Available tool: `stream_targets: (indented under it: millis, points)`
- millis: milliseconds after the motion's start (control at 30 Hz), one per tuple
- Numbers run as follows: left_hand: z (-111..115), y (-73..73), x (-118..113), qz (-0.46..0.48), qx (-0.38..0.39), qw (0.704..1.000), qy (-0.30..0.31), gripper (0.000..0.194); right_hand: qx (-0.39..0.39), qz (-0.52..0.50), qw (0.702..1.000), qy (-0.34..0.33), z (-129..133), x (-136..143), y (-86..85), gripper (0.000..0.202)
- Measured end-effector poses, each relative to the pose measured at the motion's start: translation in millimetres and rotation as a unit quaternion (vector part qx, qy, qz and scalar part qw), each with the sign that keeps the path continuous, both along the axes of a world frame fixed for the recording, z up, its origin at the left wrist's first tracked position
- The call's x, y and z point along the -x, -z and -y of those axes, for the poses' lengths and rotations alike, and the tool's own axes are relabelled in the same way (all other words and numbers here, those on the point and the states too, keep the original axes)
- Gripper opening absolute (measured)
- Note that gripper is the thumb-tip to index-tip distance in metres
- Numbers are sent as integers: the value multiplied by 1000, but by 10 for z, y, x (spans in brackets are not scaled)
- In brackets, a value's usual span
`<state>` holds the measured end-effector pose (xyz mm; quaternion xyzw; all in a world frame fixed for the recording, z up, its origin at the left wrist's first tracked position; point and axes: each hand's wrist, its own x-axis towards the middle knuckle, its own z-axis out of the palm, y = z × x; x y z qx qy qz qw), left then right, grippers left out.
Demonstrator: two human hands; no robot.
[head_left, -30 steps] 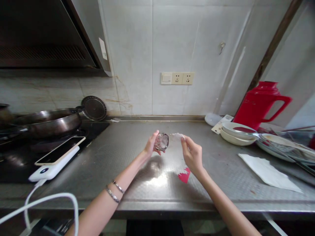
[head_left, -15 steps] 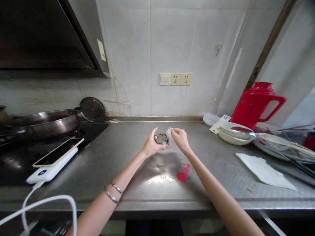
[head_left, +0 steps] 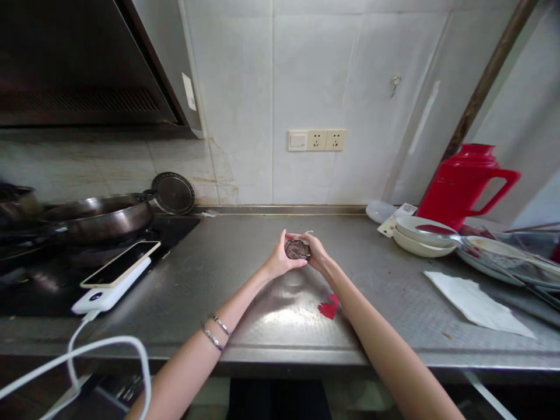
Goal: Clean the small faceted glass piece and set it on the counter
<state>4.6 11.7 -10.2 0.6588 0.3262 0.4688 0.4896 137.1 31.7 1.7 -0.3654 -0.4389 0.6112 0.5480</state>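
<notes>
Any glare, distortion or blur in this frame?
Head view: bright glare on the steel counter below the hands; wide-angle bending toward the edges; the small glass between the left hand and right hand is slightly soft.

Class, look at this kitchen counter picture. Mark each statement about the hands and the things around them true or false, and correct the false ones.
1. Both hands meet around a small glass. True: the left hand and the right hand close on the small glass above the steel counter.
2. The phone lies on a white power bank. True: the phone rests on the power bank beside the stove.
3. The jug at the right is blue. False: the jug is red.
4. The white napkin lies under the glass. False: the napkin lies apart, at the right of the counter.
5. The bracelets are on the right wrist. False: the bracelets are on the left wrist.
</notes>
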Motion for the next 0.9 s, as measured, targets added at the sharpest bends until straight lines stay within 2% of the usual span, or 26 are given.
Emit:
stream_targets:
  millis: [100, 300, 433, 533, 667, 733, 900]
  points:
    - [-15, 28, -5, 6, 9, 1000, 15, 126, 1, -32, 999, -31, 23, -10, 11, 30]
    - [23, -50, -24, 44, 38, 998, 12, 125, 5, -44, 999, -18, 39, 3, 40, 31]
    - [28, -94, -41, 32, 28, 999, -30, 120, 5, -73, 996, 60, 30, 74, 77, 32]
    - [-18, -49, -51, 8, -12, 996, -91, 116, -7, -79, 989, 125, -4, 146, 114, 30]
    - [-92, 19, -48, 3, -30, 989, -147, 117, -18, -74, 982, 173, -56, 196, 163, 31]
    - [-117, 38, -38, 7, -14, 991, -135, 118, -22, -73, 980, 185, -72, 181, 176, 32]
    - [-154, 70, -39, 34, 35, 998, -27, 104, -30, -73, 981, 179, -68, 54, 140, 29]
